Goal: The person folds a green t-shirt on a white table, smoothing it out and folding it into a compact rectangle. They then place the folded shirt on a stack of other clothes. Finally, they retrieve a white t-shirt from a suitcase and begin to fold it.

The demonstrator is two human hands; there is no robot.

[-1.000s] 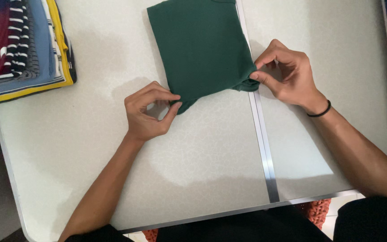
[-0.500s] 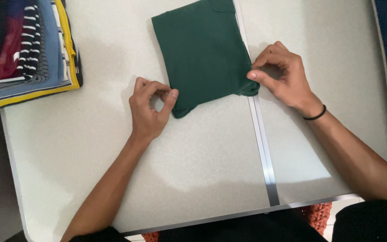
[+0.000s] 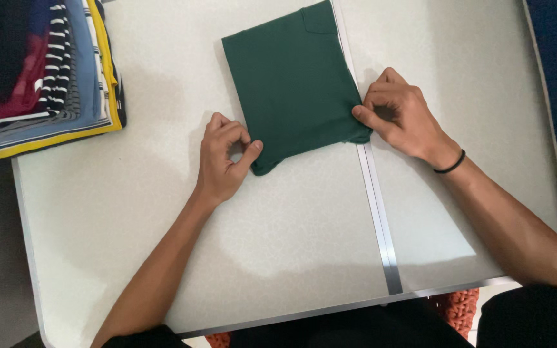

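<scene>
stack of folded clothes [image 3: 40,71], far left: cut off by top and left edges. green folded garment [image 3: 294,87]: far edge clipped at top. table [image 3: 291,245]: far side out of frame. red woven item [image 3: 456,303], near right: mostly hidden under the table edge, kind unclear.

Domestic setting, likely a home laundry spot. Evidence: pale folding table [image 3: 291,258] with metal centre seam [image 3: 375,206]; stack of folded clothes [image 3: 40,71] at the table's far left corner; woven orange seat [image 3: 452,303] beneath its near edge.
</scene>
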